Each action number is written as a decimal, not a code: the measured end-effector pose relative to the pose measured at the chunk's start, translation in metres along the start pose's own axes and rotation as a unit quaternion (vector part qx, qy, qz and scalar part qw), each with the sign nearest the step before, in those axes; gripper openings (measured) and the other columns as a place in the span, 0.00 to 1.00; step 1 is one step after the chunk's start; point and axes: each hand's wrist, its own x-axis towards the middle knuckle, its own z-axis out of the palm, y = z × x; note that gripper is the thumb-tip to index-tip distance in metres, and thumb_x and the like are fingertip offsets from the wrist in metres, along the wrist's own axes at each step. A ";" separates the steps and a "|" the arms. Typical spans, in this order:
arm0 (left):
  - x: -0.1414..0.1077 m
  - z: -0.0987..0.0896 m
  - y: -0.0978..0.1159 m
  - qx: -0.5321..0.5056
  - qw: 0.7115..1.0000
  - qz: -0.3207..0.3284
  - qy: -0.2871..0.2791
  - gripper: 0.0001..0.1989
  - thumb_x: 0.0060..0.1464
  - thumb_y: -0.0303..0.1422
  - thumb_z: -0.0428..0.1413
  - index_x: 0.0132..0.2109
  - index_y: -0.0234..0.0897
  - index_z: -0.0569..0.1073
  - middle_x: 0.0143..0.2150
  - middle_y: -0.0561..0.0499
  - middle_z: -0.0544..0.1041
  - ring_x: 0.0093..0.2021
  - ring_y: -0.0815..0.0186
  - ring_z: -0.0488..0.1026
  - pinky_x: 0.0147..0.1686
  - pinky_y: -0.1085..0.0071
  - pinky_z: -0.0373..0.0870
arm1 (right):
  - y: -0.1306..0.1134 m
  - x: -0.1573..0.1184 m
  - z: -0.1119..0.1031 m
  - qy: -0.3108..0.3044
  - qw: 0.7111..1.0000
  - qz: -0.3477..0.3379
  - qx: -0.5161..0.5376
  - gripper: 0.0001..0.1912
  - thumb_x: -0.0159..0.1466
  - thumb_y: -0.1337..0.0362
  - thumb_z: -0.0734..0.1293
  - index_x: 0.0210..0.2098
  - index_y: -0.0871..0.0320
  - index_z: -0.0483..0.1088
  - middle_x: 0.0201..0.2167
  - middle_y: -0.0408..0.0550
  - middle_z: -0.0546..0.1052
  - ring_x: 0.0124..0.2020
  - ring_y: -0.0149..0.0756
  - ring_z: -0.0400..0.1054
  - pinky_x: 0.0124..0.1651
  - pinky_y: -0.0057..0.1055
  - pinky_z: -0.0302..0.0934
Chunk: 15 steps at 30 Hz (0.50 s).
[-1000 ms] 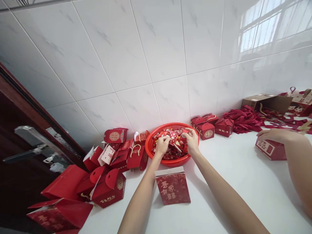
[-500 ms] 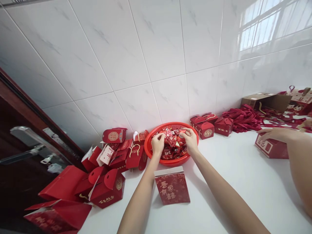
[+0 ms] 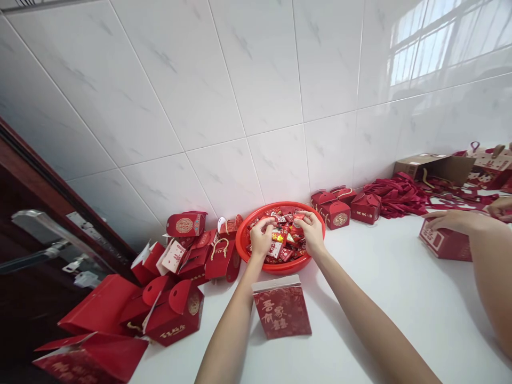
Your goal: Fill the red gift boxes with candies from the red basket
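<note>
A red plastic basket (image 3: pixel 241 246) holds many small red wrapped sweets (image 3: pixel 285 240). Over its left side is my left hand (image 3: pixel 262 237), fingers pinched together; what they hold, if anything, is too small to tell. My right hand (image 3: pixel 312 232), over the basket's right side, has its fingers closed on a small red packet (image 3: pixel 298 216). Between my forearms, just in front of the basket, a dark red box (image 3: pixel 282 313) with gold characters stands upright with its pale top edge raised.
Several red gift boxes (image 3: pixel 176 312) crowd the left side of the white table (image 3: pixel 360 298). Behind at the right are small boxes (image 3: pixel 335 213), dark red ribbons (image 3: pixel 396 193) and a cardboard box (image 3: pixel 452 169). Another person's hand (image 3: pixel 452 220) touches a red box (image 3: pixel 448 242).
The patterned packet that was between my hands no longer shows there; sweets in the basket are visible instead. Another hand has come into view at the right edge.
</note>
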 end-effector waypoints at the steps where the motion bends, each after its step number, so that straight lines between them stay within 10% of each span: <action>1: 0.001 -0.001 0.000 0.013 1.000 -0.012 0.020 0.12 0.50 0.25 0.51 0.36 0.36 0.80 0.37 0.46 0.83 0.40 0.60 0.80 0.47 0.64 0.75 | 0.000 0.000 0.000 0.002 1.000 0.001 -0.003 0.19 0.45 0.61 0.73 0.36 0.55 0.69 0.34 0.46 0.79 0.40 0.41 0.74 0.44 0.38 0.68; 6: 0.004 -0.005 -0.002 0.087 0.994 -0.061 0.037 0.12 0.47 0.24 0.51 0.30 0.37 0.80 0.35 0.48 0.83 0.40 0.59 0.80 0.47 0.65 0.74 | -0.001 0.000 -0.001 -0.008 0.999 -0.019 -0.026 0.19 0.46 0.61 0.72 0.38 0.55 0.71 0.34 0.45 0.78 0.39 0.40 0.72 0.44 0.37 0.67; 10: -0.002 0.000 -0.002 0.134 0.971 -0.067 -0.188 0.14 0.46 0.22 0.51 0.28 0.36 0.81 0.29 0.50 0.82 0.33 0.62 0.78 0.40 0.68 0.74 | -0.001 0.000 -0.002 -0.017 0.999 -0.026 -0.033 0.20 0.46 0.62 0.71 0.40 0.55 0.72 0.32 0.44 0.77 0.37 0.38 0.70 0.41 0.35 0.66; 15: -0.009 0.007 -0.005 0.215 0.871 -0.084 -0.434 0.17 0.46 0.22 0.51 0.36 0.36 0.83 0.31 0.52 0.83 0.33 0.65 0.77 0.38 0.73 0.72 | 0.000 0.000 -0.003 -0.007 1.000 -0.010 -0.005 0.21 0.45 0.64 0.73 0.40 0.56 0.72 0.31 0.42 0.77 0.35 0.35 0.70 0.40 0.33 0.65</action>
